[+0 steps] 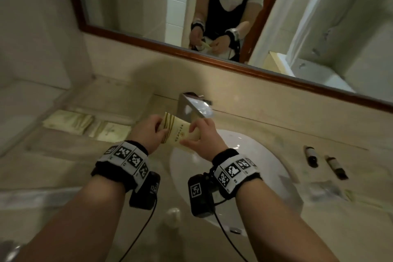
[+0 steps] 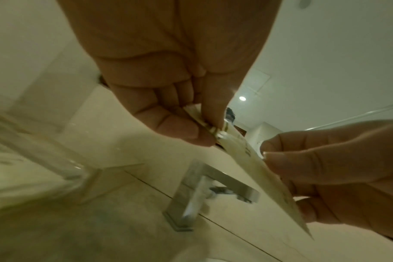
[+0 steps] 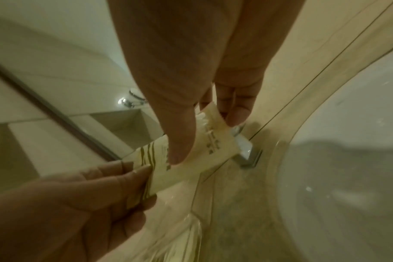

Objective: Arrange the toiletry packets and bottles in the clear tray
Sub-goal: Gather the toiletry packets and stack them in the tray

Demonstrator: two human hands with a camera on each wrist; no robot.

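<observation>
Both hands hold one cream toiletry packet (image 1: 180, 132) with gold stripes above the back edge of the basin. My left hand (image 1: 148, 132) pinches its striped end (image 2: 211, 129); my right hand (image 1: 202, 134) pinches the other end between thumb and fingers (image 3: 204, 134). The clear tray (image 1: 85, 122) lies on the counter to the left, with several cream packets (image 1: 70, 120) lying flat inside. Two small dark bottles (image 1: 311, 156) (image 1: 337, 167) lie on the counter to the right of the basin.
A chrome tap (image 1: 194, 105) stands just behind the held packet. The white basin (image 1: 255, 155) lies under my right wrist. A mirror (image 1: 212, 17) with a brown frame hangs behind. Clear wrappers (image 1: 325, 191) lie at the right, and a small white bottle (image 1: 172, 216) near the front.
</observation>
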